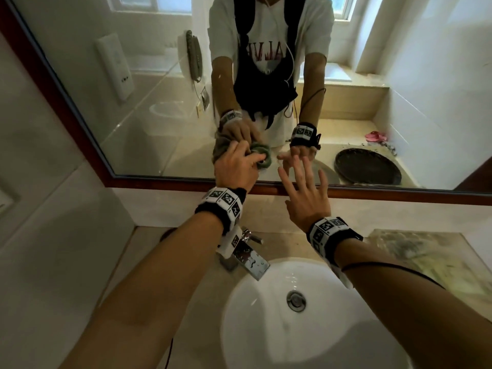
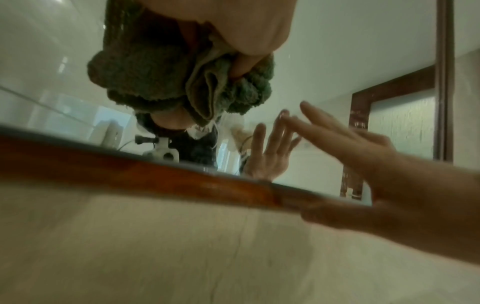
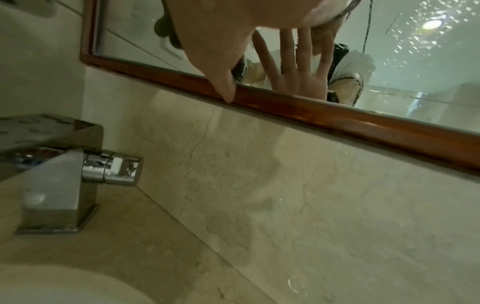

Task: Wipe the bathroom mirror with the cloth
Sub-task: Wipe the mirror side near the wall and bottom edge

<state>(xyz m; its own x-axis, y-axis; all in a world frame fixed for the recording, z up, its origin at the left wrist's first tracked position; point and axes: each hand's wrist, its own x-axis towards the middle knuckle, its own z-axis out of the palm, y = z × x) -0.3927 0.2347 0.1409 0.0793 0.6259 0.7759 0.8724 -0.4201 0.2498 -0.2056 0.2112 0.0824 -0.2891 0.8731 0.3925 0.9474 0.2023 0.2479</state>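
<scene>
A large wood-framed mirror [image 1: 399,75] hangs on the wall above the sink. My left hand [image 1: 237,166] grips a bunched grey-green cloth [image 1: 262,159] and holds it against the glass near the lower edge. In the left wrist view the cloth [image 2: 145,76] is wadded under my fingers. My right hand [image 1: 303,193] is beside it to the right, fingers spread and straight, tips at or very near the glass, holding nothing. In the right wrist view its reflection shows in the mirror [image 3: 402,67], and the thumb [image 3: 223,82] lies over the frame.
A white round basin [image 1: 266,328] with a chrome faucet [image 1: 245,257] sits below my arms on a beige marble counter [image 1: 439,265]. The mirror's brown wooden frame [image 1: 372,191] runs above a marble backsplash. A tiled wall stands at the left.
</scene>
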